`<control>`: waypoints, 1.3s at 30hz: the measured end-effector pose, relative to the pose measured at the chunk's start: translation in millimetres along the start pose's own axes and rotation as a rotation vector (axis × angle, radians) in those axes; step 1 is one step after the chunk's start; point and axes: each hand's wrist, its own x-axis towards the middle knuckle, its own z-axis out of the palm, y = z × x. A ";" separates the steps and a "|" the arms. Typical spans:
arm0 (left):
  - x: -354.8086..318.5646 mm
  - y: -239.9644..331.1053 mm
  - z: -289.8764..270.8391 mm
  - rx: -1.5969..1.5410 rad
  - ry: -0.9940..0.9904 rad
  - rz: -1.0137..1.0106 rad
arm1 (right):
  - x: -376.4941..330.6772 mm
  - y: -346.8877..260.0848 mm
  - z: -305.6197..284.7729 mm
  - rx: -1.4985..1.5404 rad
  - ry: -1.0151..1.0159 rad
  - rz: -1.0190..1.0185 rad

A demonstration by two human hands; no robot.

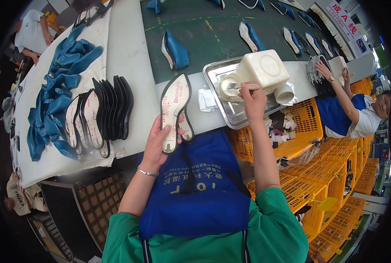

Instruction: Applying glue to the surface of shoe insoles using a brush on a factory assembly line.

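Observation:
My left hand (153, 144) is closed around two shoe insoles, held upright over the table's near edge. The front insole (174, 103) shows a white face with red print and a black rim; the other insole (187, 127) is mostly hidden behind it. In my right hand (253, 104) a brush (233, 86) is gripped, its end in the round opening of a white plastic container (270, 70). That container lies in a metal tray (213, 116). What is inside the opening cannot be made out clearly. A folded white cloth (207, 101) lies beside the tray.
Black-edged insoles (116, 107) stand in a row at left, beside a heap of blue shoe lasts (59, 98). Lasts with insoles (175, 50) sit on a green conveyor (195, 26) ahead. Yellow crates (307, 120) and a co-worker (349, 109) are at right.

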 end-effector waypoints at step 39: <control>-22.9 17.7 -12.0 0.299 -0.162 -0.104 | -24.5 -128.1 15.9 0.012 -0.652 -0.477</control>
